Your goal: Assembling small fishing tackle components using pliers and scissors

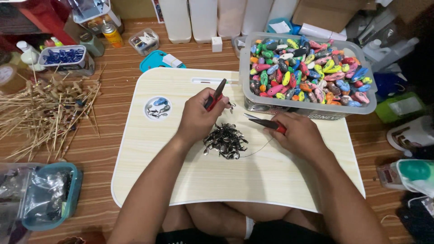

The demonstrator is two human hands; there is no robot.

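Lap table (280, 185) on wood floor (113, 113), clutter all round.
My left hand (197, 118) and right hand (299, 134) each grip red pliers (216, 96) over metal bits (225, 141); clear tub (309, 108) of coloured lures at right, white bottles (203, 18) behind.

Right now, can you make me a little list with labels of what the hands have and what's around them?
Left hand: holds red-handled pliers, tip up
Right hand: holds second red-handled pliers, tip pointing left
Between hands: pile of small dark metal pieces with a thin wire
Surface: pale wooden lap tray
Right of the tray's far edge: clear bin of colourful oval pieces
Far left: bamboo sticks
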